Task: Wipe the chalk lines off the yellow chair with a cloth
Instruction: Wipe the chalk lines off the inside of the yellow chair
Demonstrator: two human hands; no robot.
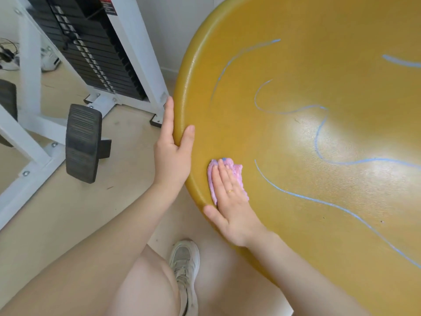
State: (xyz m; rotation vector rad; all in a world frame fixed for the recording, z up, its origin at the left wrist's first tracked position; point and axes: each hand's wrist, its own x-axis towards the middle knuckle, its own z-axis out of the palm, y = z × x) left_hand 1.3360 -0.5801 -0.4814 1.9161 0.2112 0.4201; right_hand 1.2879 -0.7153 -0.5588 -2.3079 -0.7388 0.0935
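Chair (307, 137): yellow, rounded, glossy; fills the right side of the view, its rim curving down the middle.
Chalk lines (319, 137): several blue wavy strokes across the chair surface, to the right of and above the cloth.
Cloth (213, 179): pink, crumpled, lying on the chair just inside the rim; a blue smudge at its top edge.
Right hand (230, 199): flat on the cloth, fingers straight and together, pressing it to the chair; thumb spread onto the rim; ring on one finger.
Left hand (172, 153): grips the chair rim, thumb curled over onto the top surface, fingers running along the outer edge.
Weight machine (95, 53): white frame with black plate stack, on the floor to the left.
Shoe (184, 267): pale trainer on the floor beneath the chair rim.
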